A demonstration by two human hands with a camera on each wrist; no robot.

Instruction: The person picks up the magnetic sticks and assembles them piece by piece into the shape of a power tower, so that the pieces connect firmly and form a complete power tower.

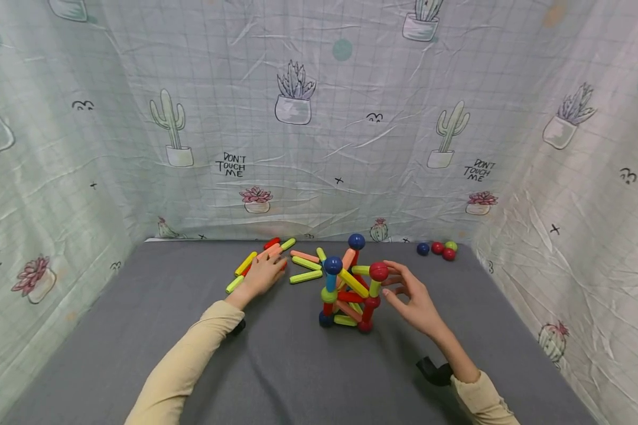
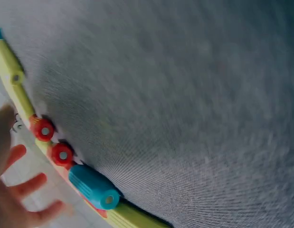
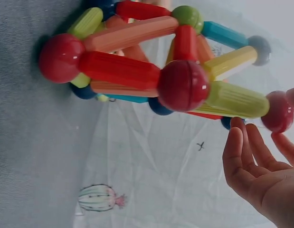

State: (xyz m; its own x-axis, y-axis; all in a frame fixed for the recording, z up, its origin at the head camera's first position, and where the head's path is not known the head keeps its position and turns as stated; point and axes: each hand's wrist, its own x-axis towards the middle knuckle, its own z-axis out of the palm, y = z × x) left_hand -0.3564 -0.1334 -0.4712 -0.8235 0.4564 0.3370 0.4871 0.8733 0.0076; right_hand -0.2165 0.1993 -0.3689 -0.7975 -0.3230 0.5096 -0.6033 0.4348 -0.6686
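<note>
A frame of coloured sticks and balls [image 1: 353,295] stands on the grey table. My right hand [image 1: 414,301] is at its right side, fingers slightly bent. Its index finger is at the top red ball [image 3: 278,112]; the thumb looks apart from that ball in the head view. My left hand [image 1: 264,274] is left of the frame, low over loose sticks, fingers spread. In the left wrist view its fingers [image 2: 30,185] show beside a blue stick [image 2: 93,186] and red sticks [image 2: 62,154]. Whether they touch any stick is hard to tell.
Loose green sticks [image 1: 305,276] lie between the left hand and the frame. A yellow stick [image 1: 246,263] lies left of that hand. Several loose balls, including a blue ball [image 1: 422,248], sit at the back right. A patterned curtain [image 1: 319,177] hangs behind and at both sides.
</note>
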